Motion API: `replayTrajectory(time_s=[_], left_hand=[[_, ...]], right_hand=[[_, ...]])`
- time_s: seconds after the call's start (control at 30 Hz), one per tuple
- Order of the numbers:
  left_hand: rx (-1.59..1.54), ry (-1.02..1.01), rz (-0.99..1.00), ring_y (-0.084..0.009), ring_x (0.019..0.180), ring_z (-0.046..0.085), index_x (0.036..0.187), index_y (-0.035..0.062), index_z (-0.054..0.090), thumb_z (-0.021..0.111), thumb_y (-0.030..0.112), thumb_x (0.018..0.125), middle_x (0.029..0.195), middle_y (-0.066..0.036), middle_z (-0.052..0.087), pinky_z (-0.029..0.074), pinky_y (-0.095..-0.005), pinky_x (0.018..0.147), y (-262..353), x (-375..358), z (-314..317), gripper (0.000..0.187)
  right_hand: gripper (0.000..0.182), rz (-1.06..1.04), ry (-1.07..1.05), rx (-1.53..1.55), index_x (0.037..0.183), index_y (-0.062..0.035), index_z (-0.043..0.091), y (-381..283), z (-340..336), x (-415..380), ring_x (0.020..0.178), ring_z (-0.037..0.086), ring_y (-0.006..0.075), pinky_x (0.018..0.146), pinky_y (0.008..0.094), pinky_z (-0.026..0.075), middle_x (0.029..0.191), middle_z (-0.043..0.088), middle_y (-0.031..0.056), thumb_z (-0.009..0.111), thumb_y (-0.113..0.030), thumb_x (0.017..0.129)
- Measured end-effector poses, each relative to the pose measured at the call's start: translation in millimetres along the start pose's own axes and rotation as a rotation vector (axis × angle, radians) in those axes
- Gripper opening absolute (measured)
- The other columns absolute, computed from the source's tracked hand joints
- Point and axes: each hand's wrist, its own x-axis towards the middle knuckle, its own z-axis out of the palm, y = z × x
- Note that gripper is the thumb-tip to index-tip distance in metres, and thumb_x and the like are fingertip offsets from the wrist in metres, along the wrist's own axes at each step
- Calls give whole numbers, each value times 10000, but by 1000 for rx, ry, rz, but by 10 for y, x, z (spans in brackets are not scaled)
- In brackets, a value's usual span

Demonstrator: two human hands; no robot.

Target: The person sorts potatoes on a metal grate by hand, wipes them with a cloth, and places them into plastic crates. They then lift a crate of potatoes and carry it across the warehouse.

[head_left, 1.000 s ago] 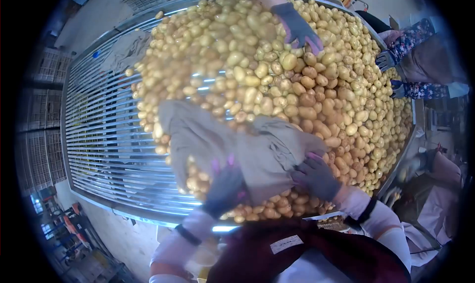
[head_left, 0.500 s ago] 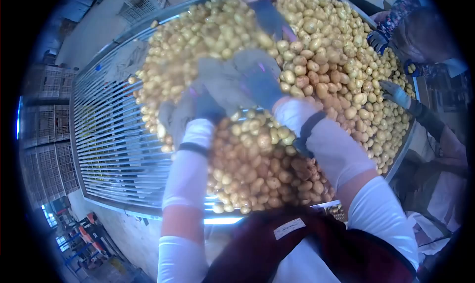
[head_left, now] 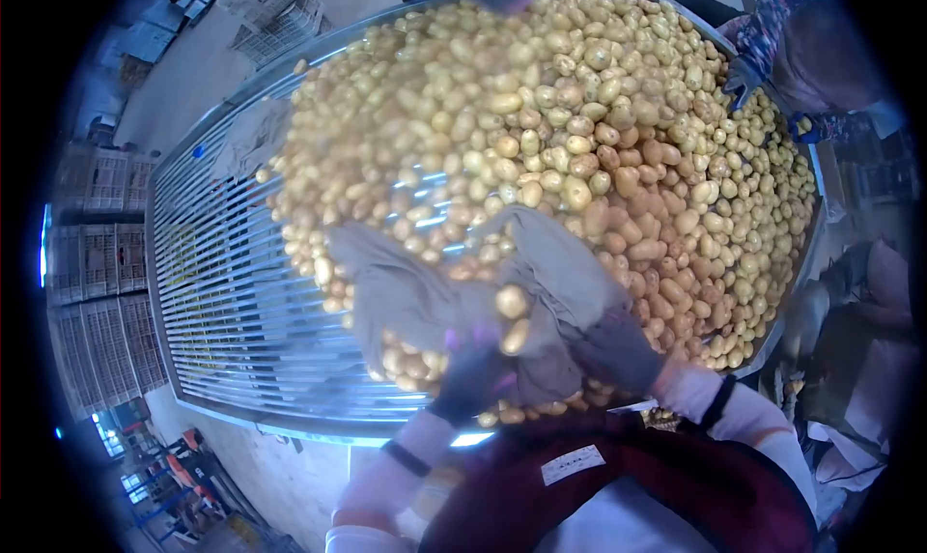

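At the near edge of the sorting table [head_left: 208, 292], a limp grey-brown cloth sack [head_left: 463, 283] is lying crumpled over the heap of potatoes [head_left: 579, 138], its folds soft and wrinkled. The left hand [head_left: 470, 379], in a dark knit glove, is clenching the sack's lower fold; the right hand [head_left: 618, 352], likewise gloved, is gripping the fold beside it, both wrists bending inward toward the body. Two potatoes [head_left: 512, 316] are resting on the cloth between the hands. The potatoes are smooth, rounded and yellow to tan, covering most of the table, whose bare left part is showing parallel metal bars. A second cloth [head_left: 253, 133] is lying on the bars farther off. Another person's gloved hand [head_left: 744, 78] is reaching into the heap at the far right.
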Motion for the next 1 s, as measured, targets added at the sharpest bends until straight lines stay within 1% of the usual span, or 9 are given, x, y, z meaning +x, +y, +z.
replayTrajectory(time_s=[0.13, 0.2, 0.3, 0.4, 0.63, 0.77, 0.83, 0.93, 1.0], left_hand=[[464, 102, -18, -366, 1365, 376, 1324, 44, 512, 603, 293, 875, 1399, -190, 458, 234, -716, 1057, -424, 694, 109, 521], [1162, 505, 51, -358, 1385, 362, 1386, 27, 454, 566, 211, 879, 1449, -191, 405, 263, -711, 1053, -1290, 1195, 387, 551], [584, -12, -298, -374, 1445, 273, 1468, 39, 351, 788, 343, 716, 1555, -207, 279, 265, -675, 1090, -869, 1465, -1093, 922], [488, 159, -429, -413, 1446, 249, 1466, 23, 349, 855, 420, 596, 1552, -225, 279, 209, -651, 1125, -1742, 1803, -958, 1082], [374, 211, 122, -473, 1375, 309, 1381, -38, 417, 654, 279, 802, 1452, -282, 376, 188, -586, 1148, -900, 741, -52, 702], [-34, 52, 71, -460, 1388, 289, 1370, -11, 438, 697, 434, 775, 1463, -259, 358, 172, -594, 1150, -427, 355, 296, 786], [-102, -137, -14, -454, 1390, 291, 1399, -30, 409, 710, 457, 772, 1462, -259, 364, 172, -589, 1150, -225, 465, -149, 848], [140, 3, 23, -436, 1362, 342, 1387, -56, 406, 719, 390, 767, 1413, -248, 423, 200, -608, 1124, -455, 781, -283, 825], [300, 184, 62, -428, 1311, 410, 1367, -66, 418, 712, 314, 781, 1359, -246, 484, 250, -563, 1116, -941, 998, -16, 758]], right_hand=[[199, 35, -255, 11, 960, -147, 625, 209, 300, 476, 762, 594, 240, 761, 424, 458, 871, 591, 25, 606, -247, 789], [118, -64, -117, -49, 907, -141, 628, 536, 612, 845, 766, 621, 238, 755, 426, 466, 832, 618, 36, 570, -209, 830], [170, 116, -83, -161, 853, -106, 693, 818, 765, 1739, 678, 663, 291, 712, 422, 493, 770, 681, 105, 530, -150, 878], [186, 319, -61, -169, 831, -93, 734, 696, 428, 2312, 803, 688, 291, 731, 420, 506, 852, 715, 118, 565, -169, 847], [183, 128, -192, -150, 830, -101, 719, 541, 376, 894, 751, 649, 323, 759, 459, 490, 752, 670, 136, 551, -176, 837], [89, 63, 51, 65, 824, -129, 630, 286, -114, 216, 827, 598, 264, 783, 437, 457, 783, 576, 46, 610, -197, 770], [117, 115, -191, -73, 842, -132, 639, 421, 51, -16, 855, 596, 254, 790, 437, 455, 829, 587, 36, 624, -223, 772], [143, -24, 187, -38, 886, -147, 664, 637, 71, 576, 875, 593, 246, 794, 437, 455, 862, 605, 37, 617, -249, 798], [153, 46, 42, -107, 911, -157, 675, 808, 246, 975, 924, 596, 249, 800, 437, 455, 934, 634, 42, 581, -250, 835]])
